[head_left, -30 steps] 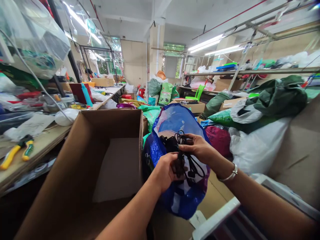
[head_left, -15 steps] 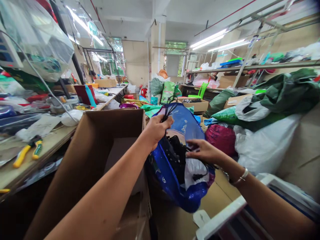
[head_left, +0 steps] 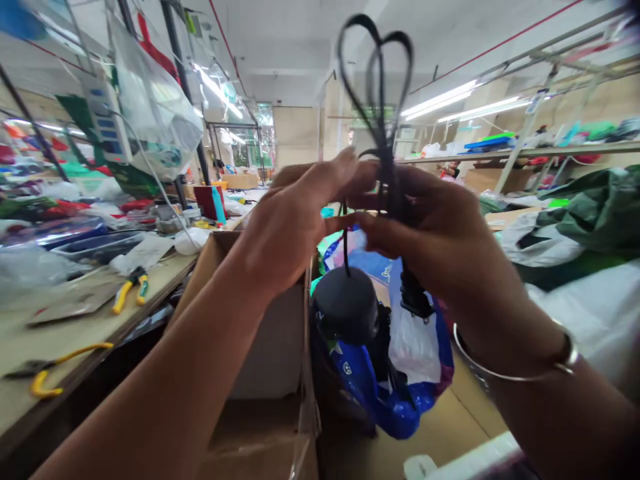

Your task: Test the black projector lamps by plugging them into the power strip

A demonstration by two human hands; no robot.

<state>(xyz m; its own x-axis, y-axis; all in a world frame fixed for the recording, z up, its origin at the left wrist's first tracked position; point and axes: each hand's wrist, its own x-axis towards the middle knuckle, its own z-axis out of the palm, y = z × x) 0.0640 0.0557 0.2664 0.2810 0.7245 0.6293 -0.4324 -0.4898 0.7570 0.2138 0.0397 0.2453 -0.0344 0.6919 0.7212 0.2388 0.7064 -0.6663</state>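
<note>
Raised in front of me, a looped black cable [head_left: 383, 133] is gripped by both hands. My right hand [head_left: 445, 233] closes around the bundled part below the loops. My left hand [head_left: 295, 227] meets it from the left, fingers closed at the cable; its fingertips are partly hidden. A round black device [head_left: 346, 310] hangs by a strand below my left hand. Under my right hand dangles a black plug-like end [head_left: 416, 298]. Behind and below these, a blue bag [head_left: 405, 417] stands open with black items and white plastic [head_left: 415, 347] inside.
An open cardboard box [head_left: 270, 353] stands left of the bag. Yellow-handled pliers [head_left: 131, 290] and a second yellow-handled tool [head_left: 47, 373] lie on the left workbench [head_left: 95, 340]. White sacks [head_left: 585, 313] and green cloth [head_left: 595, 213] are heaped at right.
Both hands have risen and come together, lifting the looped black cable up from the bag. The round black device now hangs in view, and the camera view has turned left.
</note>
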